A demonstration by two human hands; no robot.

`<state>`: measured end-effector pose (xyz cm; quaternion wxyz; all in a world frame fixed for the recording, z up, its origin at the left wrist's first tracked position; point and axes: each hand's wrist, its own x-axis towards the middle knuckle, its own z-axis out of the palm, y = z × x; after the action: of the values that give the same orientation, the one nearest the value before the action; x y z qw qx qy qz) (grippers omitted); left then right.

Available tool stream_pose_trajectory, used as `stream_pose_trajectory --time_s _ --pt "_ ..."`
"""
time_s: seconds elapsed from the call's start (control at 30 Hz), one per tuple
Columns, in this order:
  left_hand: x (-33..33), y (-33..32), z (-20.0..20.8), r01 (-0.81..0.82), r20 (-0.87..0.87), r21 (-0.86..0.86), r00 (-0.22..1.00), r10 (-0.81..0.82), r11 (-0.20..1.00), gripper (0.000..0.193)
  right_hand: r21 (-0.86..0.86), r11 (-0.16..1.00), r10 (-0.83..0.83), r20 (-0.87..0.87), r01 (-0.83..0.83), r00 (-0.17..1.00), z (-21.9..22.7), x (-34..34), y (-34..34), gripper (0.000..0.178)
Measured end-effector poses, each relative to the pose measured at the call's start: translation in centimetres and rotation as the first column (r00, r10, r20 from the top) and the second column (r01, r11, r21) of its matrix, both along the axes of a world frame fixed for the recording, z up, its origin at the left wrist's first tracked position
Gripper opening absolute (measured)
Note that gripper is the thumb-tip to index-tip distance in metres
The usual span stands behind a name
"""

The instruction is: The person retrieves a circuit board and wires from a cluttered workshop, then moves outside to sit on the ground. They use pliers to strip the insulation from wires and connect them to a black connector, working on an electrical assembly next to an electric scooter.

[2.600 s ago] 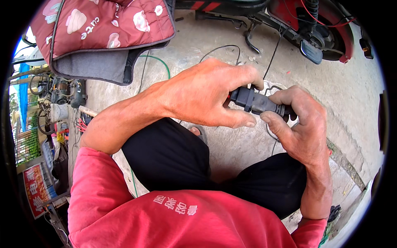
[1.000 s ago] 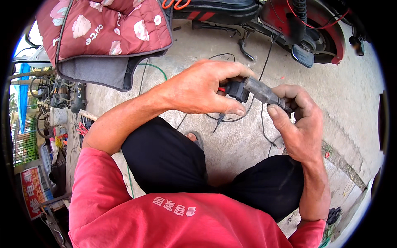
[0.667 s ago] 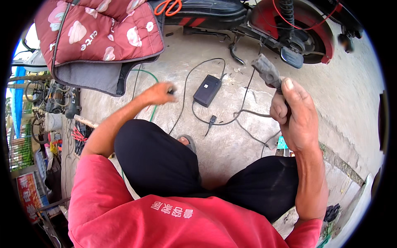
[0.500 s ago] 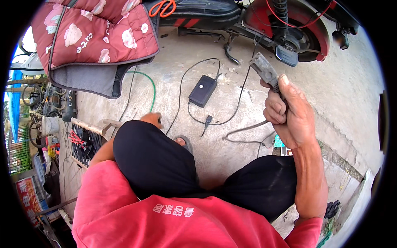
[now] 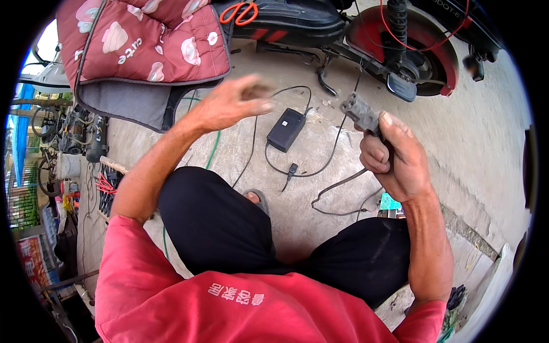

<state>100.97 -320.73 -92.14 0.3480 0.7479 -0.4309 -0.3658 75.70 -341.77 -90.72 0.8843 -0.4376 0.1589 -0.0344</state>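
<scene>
Concrete floor (image 5: 486, 154) is spreading across the scene, with a red-and-black scooter (image 5: 286, 23) standing along the far side. Quilted cover (image 5: 137, 51) is taking up the far left; bent knees (image 5: 214, 223) in black trousers are blocking some near floor. Charger box (image 5: 286, 130) is lying mid-floor, a small plug (image 5: 292, 170) resting nearer on its loop of cable. Green cord (image 5: 214, 148) is curving past on the left; wire bundle (image 5: 106, 186) is sitting farther left. Right hand (image 5: 400, 157) is gripping the grey connector (image 5: 361, 111) by its cable end, thumb pressing against curled fingers; connector is pointing up and left, well off the floor, right of the charger. Left hand (image 5: 234, 103) is hovering left of the charger, thumb and fingers standing apart, nothing showing between; blur is hiding fingertip detail. Connector is looking blocky, dusty and scuffed; charger is looking smooth, black and rectangular; cover is looking padded, grey-lined. Floor is showing rough, pale patches.
</scene>
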Motion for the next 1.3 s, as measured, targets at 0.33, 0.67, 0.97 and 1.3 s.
stream_pose_trajectory --time_s 0.33,0.67,0.97,1.3 --pt "-4.8 -5.6 7.0 0.081 -0.039 -0.321 0.994 -0.099 0.943 0.024 -0.317 0.948 -0.043 -0.066 0.020 0.997 -0.2 0.5 0.4 0.033" --pt "6.4 -0.3 4.1 -0.381 -0.341 -0.420 0.907 0.246 0.824 0.026 -0.619 0.771 -0.304 -0.147 0.152 0.941 -1.7 -1.0 -2.9 0.028" --pt "7.1 -1.0 2.5 -0.444 -0.323 -0.327 0.882 0.343 0.834 0.025 -0.668 0.737 -0.286 -0.174 0.100 0.942 -1.7 -1.1 -3.6 0.025" --pt "4.7 -2.6 -1.1 -0.095 0.106 0.036 0.990 0.091 0.995 0.040 -0.503 0.823 -0.351 -0.083 0.264 0.933 -1.2 -0.8 -2.9 0.024"
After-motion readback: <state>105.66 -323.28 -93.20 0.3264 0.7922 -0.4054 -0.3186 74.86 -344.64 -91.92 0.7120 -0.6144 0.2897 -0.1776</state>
